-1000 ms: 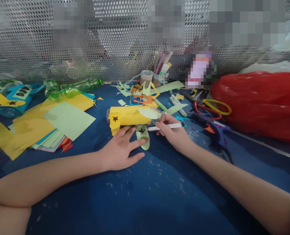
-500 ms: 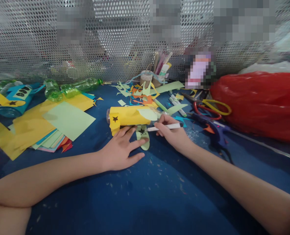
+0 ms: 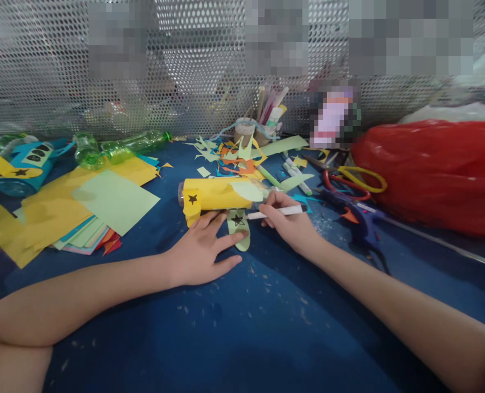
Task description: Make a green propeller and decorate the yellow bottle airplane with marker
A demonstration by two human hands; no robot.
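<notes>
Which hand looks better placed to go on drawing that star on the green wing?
Right. The right hand holds the marker with its tip at the star on the green wing, while the left hand lies flat, pinning it.

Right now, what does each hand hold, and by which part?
The right hand grips a white pen around its barrel. The left hand holds nothing; its fingers press flat on the green wing.

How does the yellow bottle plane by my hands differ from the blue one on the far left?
The yellow bottle plane is wrapped in yellow paper with light green wings; the blue bottle plane is wrapped in blue with yellow wings. The yellow one lies mid-table, the left hand touching it and the right hand holding a white marker at its wing; the blue one lies untouched. Both carry black stars.
</notes>
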